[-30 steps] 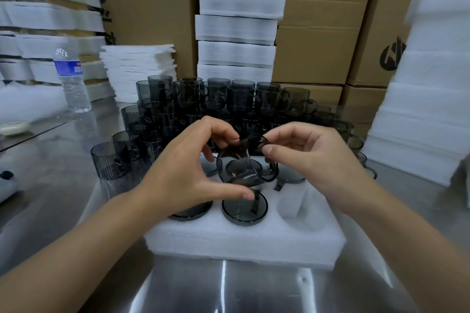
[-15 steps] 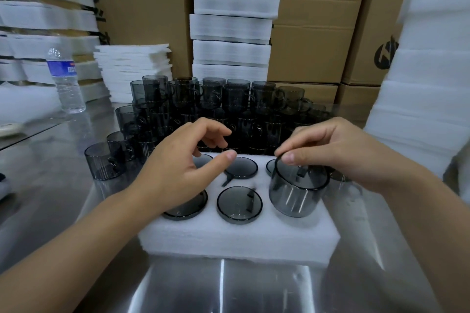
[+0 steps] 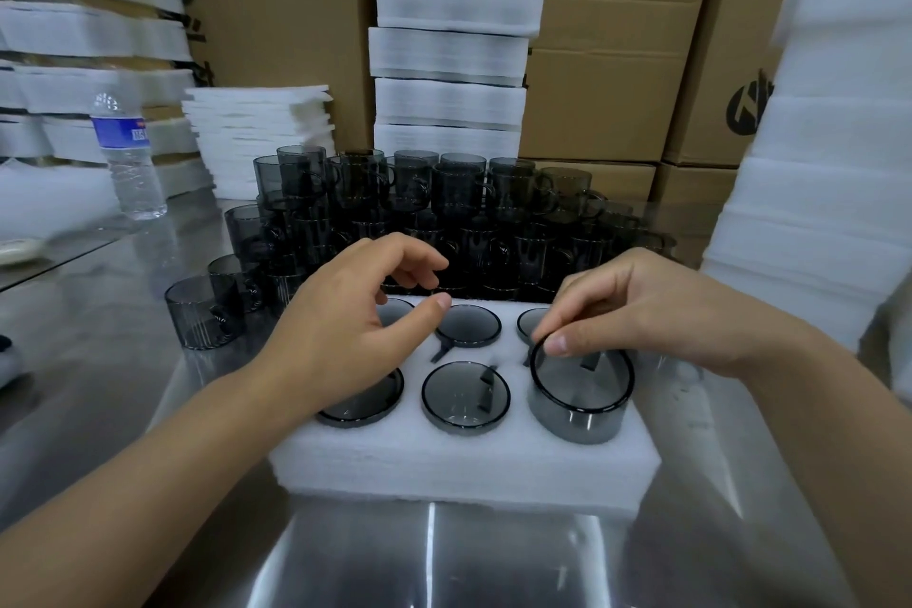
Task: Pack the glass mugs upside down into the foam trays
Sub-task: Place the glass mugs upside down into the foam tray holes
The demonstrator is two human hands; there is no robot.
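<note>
I'm pinching the slick, brittle glass mug (image 3: pixel 577 405) by its base rim with my right hand (image 3: pixel 641 306) — upside down, half-sunk in the foam tray's (image 3: pixel 469 464) four o'clock pocket — left hand (image 3: pixel 345 336) loose, empty.

Smoky inverted mug (image 3: pixel 582 390) half-sunk in foam tray (image 3: pixel 464 464)

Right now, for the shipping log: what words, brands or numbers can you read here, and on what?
No text reads clearly.
Water bottle: blue label with white print, too blurred to read.
Cardboard box on the right: black logo, partly hidden behind the foam stack, not legible.
Glass mugs, foam tray: no markings seen.
</note>
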